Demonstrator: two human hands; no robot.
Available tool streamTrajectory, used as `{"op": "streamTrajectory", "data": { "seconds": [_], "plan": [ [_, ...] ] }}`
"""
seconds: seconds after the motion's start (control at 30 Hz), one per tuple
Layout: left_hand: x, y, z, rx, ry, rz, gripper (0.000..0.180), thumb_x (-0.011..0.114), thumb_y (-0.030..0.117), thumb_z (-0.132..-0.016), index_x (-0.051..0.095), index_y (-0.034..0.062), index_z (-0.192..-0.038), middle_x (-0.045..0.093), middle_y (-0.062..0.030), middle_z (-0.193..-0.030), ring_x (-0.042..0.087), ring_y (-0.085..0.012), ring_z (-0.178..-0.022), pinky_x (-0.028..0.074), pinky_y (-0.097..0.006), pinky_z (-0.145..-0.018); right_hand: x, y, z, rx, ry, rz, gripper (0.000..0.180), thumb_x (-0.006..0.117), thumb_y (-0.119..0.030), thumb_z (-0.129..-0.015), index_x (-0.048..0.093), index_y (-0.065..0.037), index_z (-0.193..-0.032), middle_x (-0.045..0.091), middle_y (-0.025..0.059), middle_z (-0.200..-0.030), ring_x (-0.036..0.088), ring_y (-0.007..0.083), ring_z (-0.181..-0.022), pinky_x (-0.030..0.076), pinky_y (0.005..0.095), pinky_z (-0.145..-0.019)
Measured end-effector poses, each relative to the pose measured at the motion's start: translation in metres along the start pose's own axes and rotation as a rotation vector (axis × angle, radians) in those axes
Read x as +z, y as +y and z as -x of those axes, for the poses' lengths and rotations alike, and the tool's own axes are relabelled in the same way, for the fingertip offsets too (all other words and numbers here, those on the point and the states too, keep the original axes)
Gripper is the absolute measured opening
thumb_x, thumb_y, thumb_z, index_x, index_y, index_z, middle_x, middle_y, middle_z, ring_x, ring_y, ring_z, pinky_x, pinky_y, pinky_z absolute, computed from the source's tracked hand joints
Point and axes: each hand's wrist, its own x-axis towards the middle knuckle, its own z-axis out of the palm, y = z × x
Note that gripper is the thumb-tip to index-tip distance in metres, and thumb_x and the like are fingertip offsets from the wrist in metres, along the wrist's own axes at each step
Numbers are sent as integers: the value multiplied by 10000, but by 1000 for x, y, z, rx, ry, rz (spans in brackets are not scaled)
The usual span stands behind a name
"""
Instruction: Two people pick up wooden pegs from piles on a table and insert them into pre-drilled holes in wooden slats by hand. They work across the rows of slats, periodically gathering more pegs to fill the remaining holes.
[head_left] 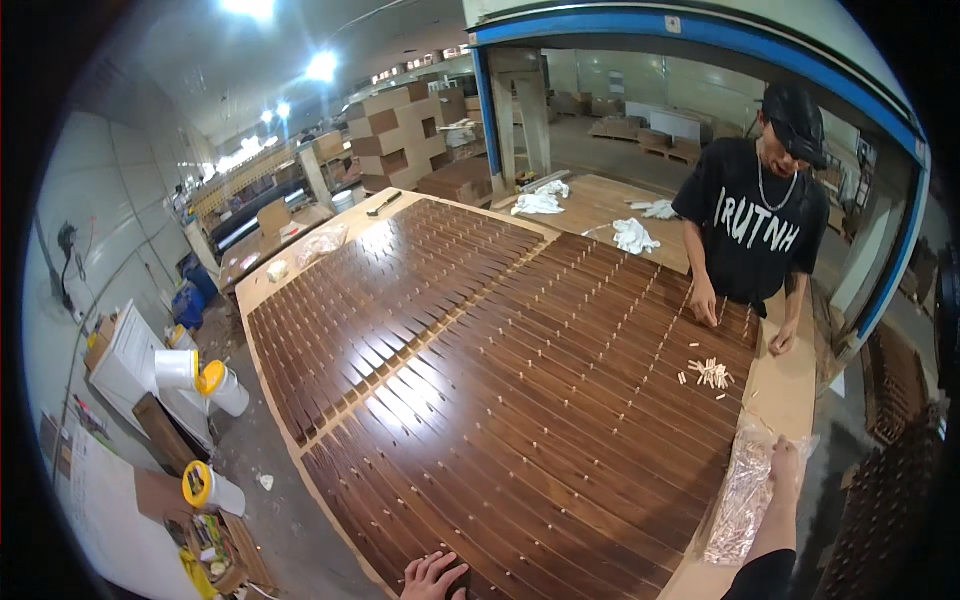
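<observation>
My left hand [433, 577] lies at the near edge of a broad layer of dark brown wooden boards [560, 395], its fingers spread on the surface. Rows of small pale wooden dowels [541, 352] stand up from the boards. At the right edge, my right hand [788, 468] is closed on the upper part of a clear plastic bag [738, 500] full of similar dowels; its fingertips are partly hidden. Beyond the bag, a loose heap of dowels [711, 373] is spread on the boards.
Across the table, a person in a black shirt [765, 215] reaches one hand to the boards. White gloves [634, 237] and a hammer [384, 203] lie toward the far side. White buckets [222, 388] with yellow rims stand on the left floor. Stacked cartons [395, 135] fill the background.
</observation>
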Motion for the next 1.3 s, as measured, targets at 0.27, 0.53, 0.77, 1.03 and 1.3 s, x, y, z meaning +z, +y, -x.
{"op": "streamTrajectory", "data": {
  "seconds": [0.27, 0.53, 0.77, 1.03, 1.3],
  "plan": [
    [-4, -9, 2, 53, 90, -42, 526, 765, 335, -826, 639, 190, -1315, 559, -81, -1416, 484, -304, -1360, 316, -502, -1145, -52, -59, 41, 285, -170, -1356, 289, 554, -429, -1072, 578, -142, -1041, 455, -58, -730, 362, 55, -488, 236, 223, -377],
    [-4, -11, -1, 32, 113, 28, 500, 732, 289, -845, 642, 153, -1317, 543, -130, -1446, 464, -352, -1385, 310, -542, -1161, -22, -206, 263, 209, -572, -1268, 309, 563, -480, -1061, 591, -174, -1028, 477, -57, -723, 401, 33, -508, 296, 175, -412],
    [-7, -10, -1, 44, 71, 132, 522, 718, 242, -879, 588, 110, -1367, 508, -148, -1480, 416, -351, -1426, 278, -544, -1182, 92, -267, 465, 104, -814, -794, 398, 511, -431, -1092, 660, -76, -990, 663, 70, -808, 593, 131, -638, 495, 285, -595],
    [-15, -35, 3, 134, 98, 360, 557, 752, 164, -837, 595, 117, -1369, 482, -142, -1510, 434, -378, -1398, 320, -533, -1159, 144, -317, 538, -816, -358, 82, 239, 624, -337, -998, 680, -115, -1067, 691, 111, -1082, 673, 349, -1023, 554, 489, -841],
    [-60, -82, -46, 329, 100, 646, 342, 722, 93, -849, 699, 111, -1189, 665, -114, -1267, 608, -355, -1199, 459, -473, -1048, 113, -327, 536, -673, -479, -32, 292, 675, -260, -941, 709, -124, -1197, 693, 149, -1134, 663, 363, -1096, 549, 474, -929]
  ]
}}
